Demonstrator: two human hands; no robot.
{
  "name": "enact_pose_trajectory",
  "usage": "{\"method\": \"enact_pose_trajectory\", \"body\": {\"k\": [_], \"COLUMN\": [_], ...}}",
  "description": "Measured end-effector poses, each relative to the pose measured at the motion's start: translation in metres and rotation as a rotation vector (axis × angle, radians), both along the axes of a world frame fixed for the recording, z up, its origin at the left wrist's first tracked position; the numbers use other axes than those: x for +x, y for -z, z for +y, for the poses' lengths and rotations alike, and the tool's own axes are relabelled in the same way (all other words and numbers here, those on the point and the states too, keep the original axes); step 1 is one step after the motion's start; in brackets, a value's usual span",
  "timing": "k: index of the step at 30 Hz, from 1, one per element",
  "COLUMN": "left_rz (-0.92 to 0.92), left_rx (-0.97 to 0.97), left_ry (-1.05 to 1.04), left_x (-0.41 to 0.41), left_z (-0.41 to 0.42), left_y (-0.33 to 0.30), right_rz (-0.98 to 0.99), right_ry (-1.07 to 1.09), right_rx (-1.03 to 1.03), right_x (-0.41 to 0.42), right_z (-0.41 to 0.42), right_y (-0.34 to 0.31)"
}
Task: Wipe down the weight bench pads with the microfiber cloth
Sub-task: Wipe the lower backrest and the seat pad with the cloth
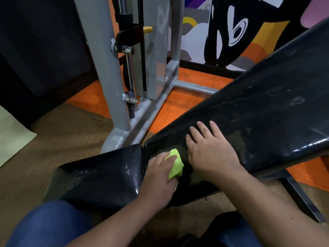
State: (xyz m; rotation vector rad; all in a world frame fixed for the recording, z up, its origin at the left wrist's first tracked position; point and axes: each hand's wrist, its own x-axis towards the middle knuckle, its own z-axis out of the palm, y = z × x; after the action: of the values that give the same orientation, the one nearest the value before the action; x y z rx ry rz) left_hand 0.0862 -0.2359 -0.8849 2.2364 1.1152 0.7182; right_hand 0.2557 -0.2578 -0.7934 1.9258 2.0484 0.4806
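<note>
A bunched yellow-green microfiber cloth [175, 164] is being held in the grip of the left hand [160, 175], fingers curled over the cloth and pressing it down; part of the cloth is showing beyond the fingers, the rest being hidden under the palm. The cloth is being pressed against the low end of the inclined back pad [258, 111], just beside the gap that separates this pad from the seat pad [105, 177]. The right hand [211, 154] is being laid flat on the same back pad, fingers straight and slightly spread, nothing being grasped by it; it is lying just beside the cloth, whether touching it cannot be told. Worn patches and pale smears are being noted on the black covering of the back pad, with glossy reflections along its right edge. The seat pad is lying lower and to the left, likewise black and shiny. Blue-clad knees [51, 223] are being seen at the bottom edge on either side of the forearms. Beyond the pads, a grey metal frame [114, 72] with chrome pegs is standing on an orange textured floor mat [179, 107], with brown flooring [58, 132] nearer the camera. A painted wall mural [227, 32] is being observed behind the frame.
</note>
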Motion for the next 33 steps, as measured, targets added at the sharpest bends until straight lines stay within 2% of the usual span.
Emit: {"method": "enact_pose_trajectory", "body": {"k": [3, 8, 13, 17, 22, 27, 31, 33], "left_rz": [0.044, -0.04, 0.022, 0.005, 0.024, -0.006, -0.024, -0.022], "left_rx": [-0.014, -0.051, -0.034, -0.121, -0.056, -0.14, -0.051, -0.097], "left_ry": [0.122, -0.046, 0.102, -0.131, 0.044, -0.097, 0.023, 0.002], "left_x": [-0.016, 0.013, -0.002, 0.024, 0.012, 0.032, 0.029, 0.024], "left_z": [0.001, 0.028, 0.03, 0.059, 0.046, 0.08, 0.069, 0.08], "left_y": [0.004, -0.009, -0.002, -0.012, -0.004, -0.013, -0.01, -0.005], "right_rz": [0.004, -0.009, -0.038, -0.016, 0.035, 0.053, 0.066, 0.057], "right_ry": [0.012, 0.01, 0.007, 0.008, 0.01, 0.05, 0.044, 0.032], "right_rx": [-0.004, -0.009, -0.025, -0.01, -0.002, 0.03, 0.047, 0.053], "right_x": [-0.001, -0.004, -0.004, -0.005, -0.003, -0.009, -0.01, -0.009], "right_z": [0.0, 0.0, -0.002, 0.002, 0.0, 0.006, 0.006, 0.006], "right_y": [0.001, -0.003, -0.003, -0.002, 0.001, 0.003, 0.006, 0.006]}}
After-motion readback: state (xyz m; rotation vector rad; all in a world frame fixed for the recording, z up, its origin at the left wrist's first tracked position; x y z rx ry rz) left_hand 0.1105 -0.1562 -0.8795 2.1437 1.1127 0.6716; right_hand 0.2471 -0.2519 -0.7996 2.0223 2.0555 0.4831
